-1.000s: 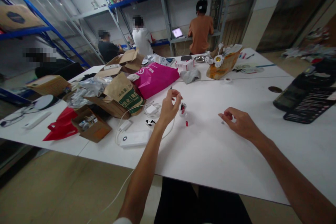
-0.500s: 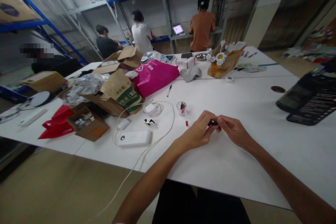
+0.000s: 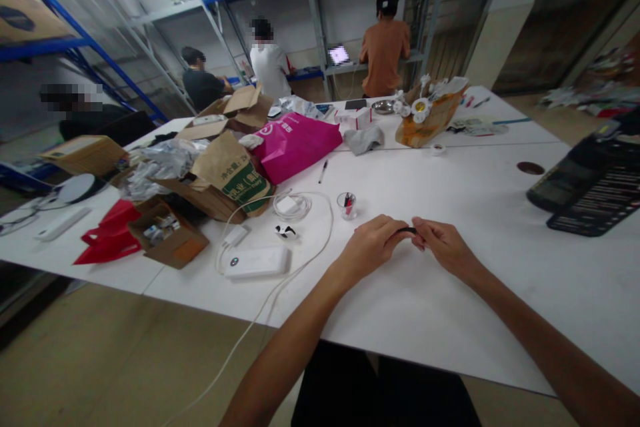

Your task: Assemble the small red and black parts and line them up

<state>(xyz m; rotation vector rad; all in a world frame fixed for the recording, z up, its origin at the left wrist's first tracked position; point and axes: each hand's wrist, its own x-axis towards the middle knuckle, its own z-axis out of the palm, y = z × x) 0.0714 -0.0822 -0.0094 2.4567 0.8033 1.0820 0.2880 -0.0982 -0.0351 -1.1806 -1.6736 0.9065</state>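
Left grip (image 3: 373, 243) holds a slim black piece (image 3: 407, 230); right grip (image 3: 443, 243) pinches it.

Can't tell what that black bit (image 3: 407, 230) is, left grip (image 3: 377, 237) and right grip (image 3: 440, 242) cover part of it. Dark thing (image 3: 593, 197) at 3 o'clock runs off-frame, print unreadable; cardboard box (image 3: 31, 19) at 10 o'clock's cut off.

Tabletop (image 3: 475, 190) passable beyond right hand (image 3: 443, 243); 1 cup (image 3: 341, 205) obstructs leftward.
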